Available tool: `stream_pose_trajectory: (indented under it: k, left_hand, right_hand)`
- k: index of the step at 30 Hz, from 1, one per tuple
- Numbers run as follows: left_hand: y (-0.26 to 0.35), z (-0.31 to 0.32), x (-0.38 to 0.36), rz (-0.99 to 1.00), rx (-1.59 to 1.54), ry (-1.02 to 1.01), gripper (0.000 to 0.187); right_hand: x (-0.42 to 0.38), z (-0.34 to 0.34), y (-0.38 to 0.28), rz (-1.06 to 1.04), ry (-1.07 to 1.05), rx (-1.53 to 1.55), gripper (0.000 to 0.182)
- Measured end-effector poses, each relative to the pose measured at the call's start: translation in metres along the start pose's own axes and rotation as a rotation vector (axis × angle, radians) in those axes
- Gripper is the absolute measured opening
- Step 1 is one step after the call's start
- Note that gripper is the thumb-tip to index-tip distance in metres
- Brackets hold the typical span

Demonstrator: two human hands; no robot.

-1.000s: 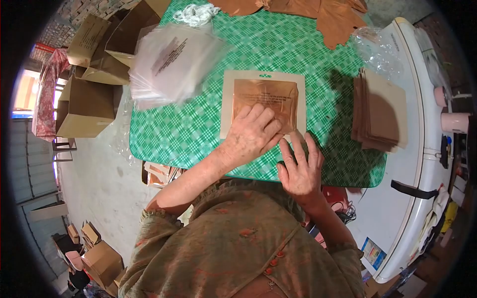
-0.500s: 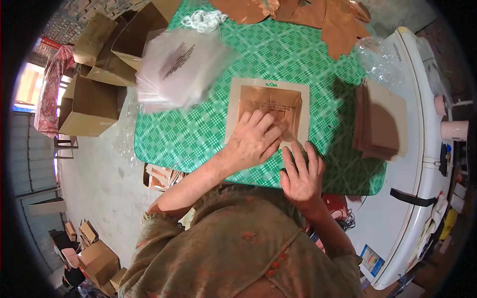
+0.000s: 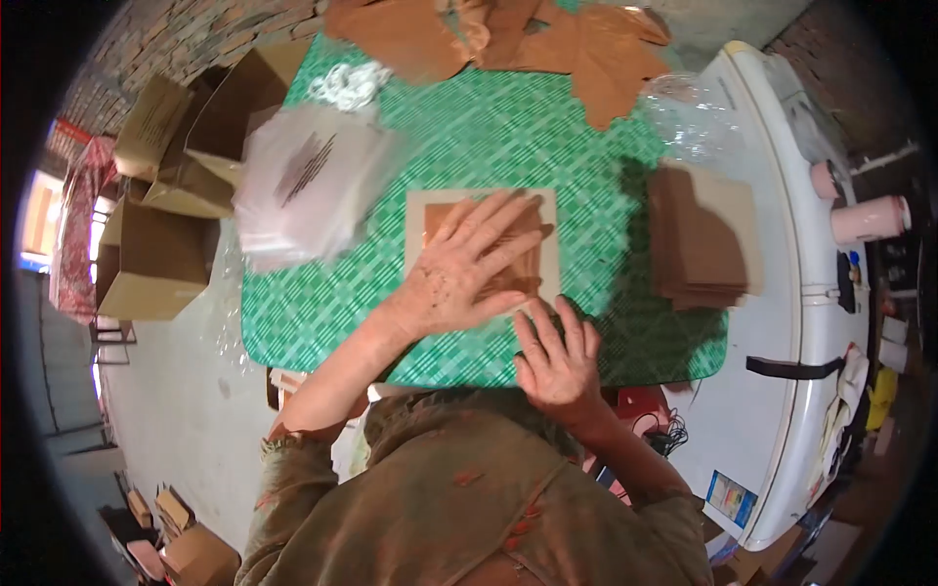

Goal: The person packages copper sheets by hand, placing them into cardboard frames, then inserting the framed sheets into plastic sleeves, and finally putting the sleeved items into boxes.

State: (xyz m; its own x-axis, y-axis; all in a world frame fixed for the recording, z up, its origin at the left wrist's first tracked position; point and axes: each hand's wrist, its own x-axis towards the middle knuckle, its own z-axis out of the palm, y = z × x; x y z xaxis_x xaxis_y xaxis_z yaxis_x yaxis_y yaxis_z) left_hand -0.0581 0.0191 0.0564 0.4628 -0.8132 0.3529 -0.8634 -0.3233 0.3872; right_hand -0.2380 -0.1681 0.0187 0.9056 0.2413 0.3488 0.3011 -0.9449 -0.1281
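A flat beige card (image 3: 414, 230) with a brown sheet (image 3: 528, 256) on its middle lies on a green checked tablecloth (image 3: 342, 322). My left hand (image 3: 464, 269) rests flat over the brown sheet, its fingers spread and pointing up and right, covering much of it. Near the card's lower right corner is my right hand (image 3: 559, 361), fingers apart and bent a little, fingertips at the card's edge. Left of the card sits a fanned pile of clear plastic bags (image 3: 303, 186) with dark print. A stack of brown cards (image 3: 708, 230) stands to the right.
White string (image 3: 350, 86) and brown leather-like pieces (image 3: 547, 44) lie at the table's far side. Crumpled clear plastic (image 3: 694, 117) is at the far right corner. Open cardboard boxes (image 3: 161, 254) stand at the left. A white appliance (image 3: 782, 293) borders the table on the right.
My left hand has gone from curled fingers to spread flat over the brown sheet. My right hand stays near the card's lower corner. The whole view has shifted slightly.
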Motion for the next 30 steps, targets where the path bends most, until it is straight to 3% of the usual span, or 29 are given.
stream_pose_trajectory:
  k: [3, 10, 15, 18, 22, 24, 26, 29, 30]
  left_hand:
    - [-0.019, 0.019, 0.006, 0.004, 0.121, -0.106, 0.074]
    - [-0.021, 0.028, 0.003, 0.008, 0.178, -0.123, 0.073]
    - [-0.021, 0.030, 0.003, 0.002, 0.161, -0.133, 0.072]
    - [-0.022, 0.028, 0.005, -0.008, 0.158, -0.172, 0.073]
    - [-0.020, 0.027, 0.005, -0.005, 0.171, -0.183, 0.076]
    - [-0.019, 0.026, 0.005, 0.001, 0.180, -0.177, 0.077]
    - [-0.019, 0.027, 0.006, 0.004, 0.176, -0.153, 0.076]
    - [-0.016, 0.026, 0.007, -0.009, 0.158, -0.117, 0.075]
    - [-0.016, 0.025, 0.007, -0.010, 0.162, -0.118, 0.075]
  right_hand:
    - [0.000, -0.005, -0.002, 0.012, -0.012, 0.008, 0.061]
    - [0.004, -0.008, 0.000, 0.012, -0.037, 0.036, 0.062]
    - [0.009, -0.022, 0.018, -0.049, -0.025, 0.148, 0.049]
    - [0.038, -0.049, 0.072, -0.113, 0.153, 0.028, 0.043]
    - [0.123, -0.091, 0.169, -0.038, 0.339, -0.201, 0.013]
    - [0.159, -0.102, 0.230, 0.074, 0.092, -0.363, 0.006]
    - [0.189, -0.096, 0.288, 0.095, 0.084, -0.353, 0.012]
    - [0.220, -0.081, 0.347, 0.291, -0.245, -0.455, 0.017]
    - [0.223, -0.069, 0.370, 0.255, -0.220, -0.450, 0.014]
